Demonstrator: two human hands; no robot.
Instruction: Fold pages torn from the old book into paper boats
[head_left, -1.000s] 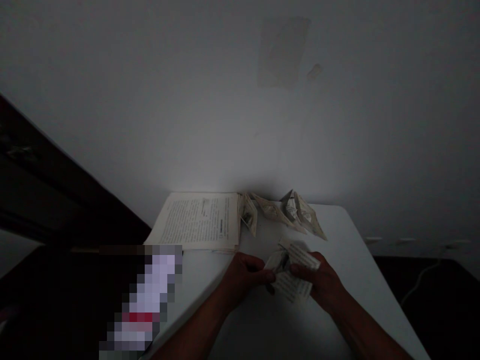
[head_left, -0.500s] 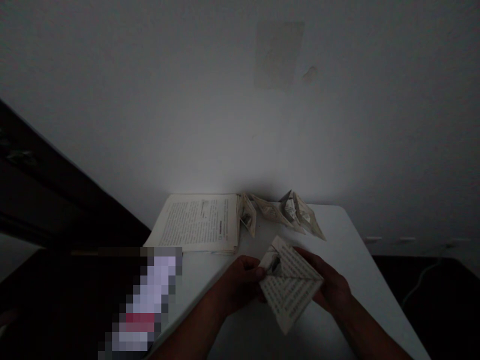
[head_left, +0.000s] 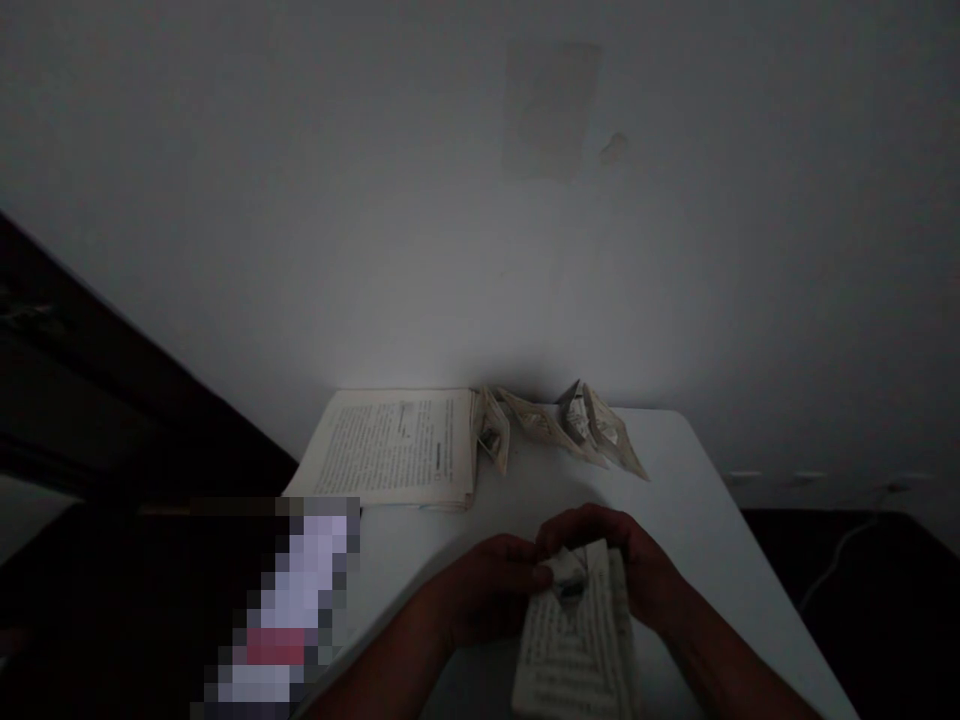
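A folded piece of printed paper (head_left: 577, 640) is held between both hands above the near part of the white table (head_left: 697, 500). My left hand (head_left: 487, 590) pinches its top fold from the left. My right hand (head_left: 622, 565) curls over the top from the right, fingers closed on the same fold. The lower part of the paper hangs toward me, its text showing.
A stack of printed pages (head_left: 394, 445) lies at the table's back left. Several folded paper boats (head_left: 577, 425) lie along the back edge by the wall. Dark furniture stands to the left, a blurred patch at lower left, a cable on the floor at right.
The paper has been turned and pulled closer to me. Both hands moved down and together, and my right hand now curls over its top fold.
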